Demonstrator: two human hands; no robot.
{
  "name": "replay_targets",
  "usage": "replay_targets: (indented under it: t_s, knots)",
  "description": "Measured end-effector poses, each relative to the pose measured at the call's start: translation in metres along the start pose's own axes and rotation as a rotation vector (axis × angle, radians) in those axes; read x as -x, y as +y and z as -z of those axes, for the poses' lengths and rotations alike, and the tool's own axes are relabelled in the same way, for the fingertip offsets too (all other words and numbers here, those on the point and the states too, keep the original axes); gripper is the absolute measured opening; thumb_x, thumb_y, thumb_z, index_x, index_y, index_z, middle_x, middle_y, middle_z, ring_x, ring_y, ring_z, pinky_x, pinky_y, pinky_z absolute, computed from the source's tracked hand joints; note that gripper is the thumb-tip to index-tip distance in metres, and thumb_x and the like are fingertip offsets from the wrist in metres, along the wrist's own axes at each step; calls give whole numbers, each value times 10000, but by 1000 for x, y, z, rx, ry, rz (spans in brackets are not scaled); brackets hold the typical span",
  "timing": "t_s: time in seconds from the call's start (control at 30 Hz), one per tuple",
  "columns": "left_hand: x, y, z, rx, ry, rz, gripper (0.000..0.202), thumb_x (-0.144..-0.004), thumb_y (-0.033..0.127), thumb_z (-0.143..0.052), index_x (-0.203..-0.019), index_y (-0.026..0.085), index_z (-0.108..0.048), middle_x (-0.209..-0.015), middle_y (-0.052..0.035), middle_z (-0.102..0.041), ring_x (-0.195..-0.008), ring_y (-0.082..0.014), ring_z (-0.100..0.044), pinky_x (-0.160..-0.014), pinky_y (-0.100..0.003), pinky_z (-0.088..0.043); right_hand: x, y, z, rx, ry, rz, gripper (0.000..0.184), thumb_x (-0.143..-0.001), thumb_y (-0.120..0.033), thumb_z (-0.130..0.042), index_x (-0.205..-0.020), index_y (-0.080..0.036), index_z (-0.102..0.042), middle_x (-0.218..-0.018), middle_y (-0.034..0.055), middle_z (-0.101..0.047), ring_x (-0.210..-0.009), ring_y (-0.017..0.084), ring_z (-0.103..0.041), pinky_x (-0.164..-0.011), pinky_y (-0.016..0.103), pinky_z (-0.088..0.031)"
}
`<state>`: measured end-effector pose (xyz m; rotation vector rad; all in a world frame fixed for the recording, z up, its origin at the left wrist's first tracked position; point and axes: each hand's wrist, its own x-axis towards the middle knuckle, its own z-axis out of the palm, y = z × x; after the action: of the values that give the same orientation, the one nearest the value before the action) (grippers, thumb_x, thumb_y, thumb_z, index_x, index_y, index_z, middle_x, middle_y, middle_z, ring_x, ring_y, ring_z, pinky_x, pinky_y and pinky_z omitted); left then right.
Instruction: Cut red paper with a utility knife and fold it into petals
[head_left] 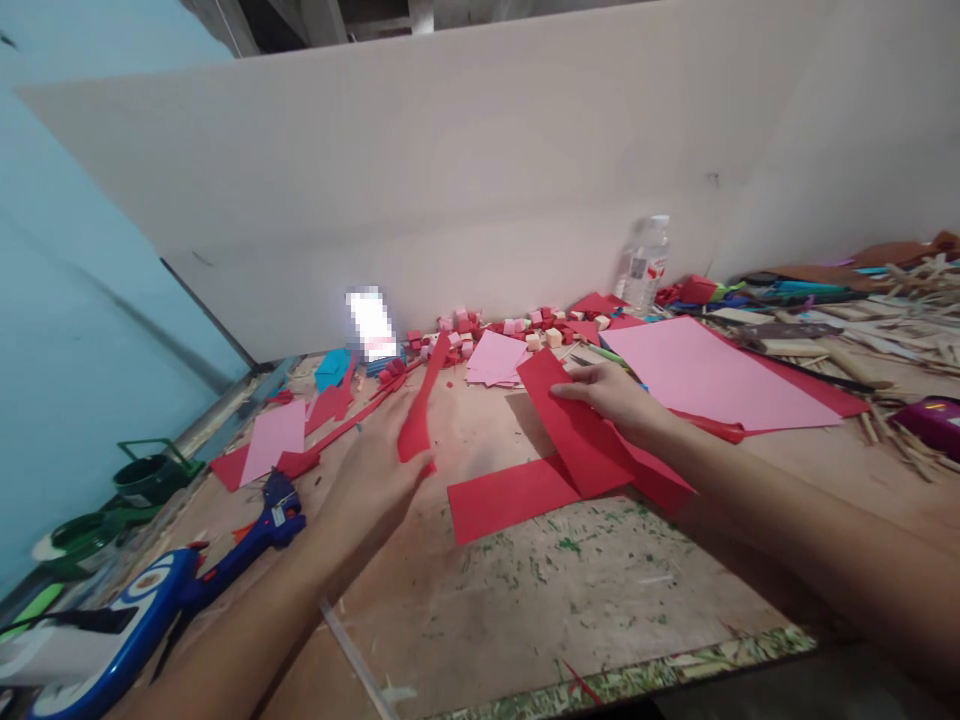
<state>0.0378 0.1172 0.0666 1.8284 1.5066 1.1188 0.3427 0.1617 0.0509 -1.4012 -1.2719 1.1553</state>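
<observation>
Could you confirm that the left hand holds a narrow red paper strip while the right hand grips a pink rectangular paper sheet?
Not quite: the head view shows the right hand gripping a red rectangular paper sheet; the pink paper sheet lies beyond it. The left hand does hold the narrow red paper strip.

Left hand (pixel 375 470): a red strip (pixel 421 405) is held at the fingertips.
Right hand (pixel 611 395): a red sheet (pixel 574 435) is gripped at its upper edge.
Behind: a pink sheet (pixel 712 375) is spread flat on the table (pixel 525 590).
Left edge: a blue glue gun (pixel 255 535) is laid down.
</observation>
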Motion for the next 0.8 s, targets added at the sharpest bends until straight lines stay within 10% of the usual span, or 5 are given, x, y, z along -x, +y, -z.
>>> replay_targets:
  t_s: [0.23, 0.5, 0.8]
  knots:
    - [22, 16, -9, -692, 15, -623, 522, -992, 226, -625, -1504, 193, -532, -1606, -178, -472, -1496, -387, -434, -1197, -621, -417, 18, -5, -25, -274, -34, -81, 143, -781, -295, -764, -873, -189, -740, -730, 32, -701, -558, 132, -555, -458, 240, -379]
    - [33, 36, -34, -702, -402, -509, 443, -952, 394, -747, -1329, 176, -668, -1407, -161, -670, -1262, -371, -637, -1055, -548, -539, 24, -3, -30, -367, -34, -87, 168, -755, -266, -771, -900, -197, -720, -711, 2, -666, -546, 128, -557, -436, 221, -364]
    - [29, 7, -32, -611, -437, -407, 220, -986, 258, -574, -1098, 175, -744, -1146, -136, -777, -1066, -320, -710, -932, -453, -552, 26, -4, -32, -334, -40, -156, 158, -775, -212, -769, -930, -189, -748, -768, 29, -717, -570, 153, -616, -487, 261, -487]
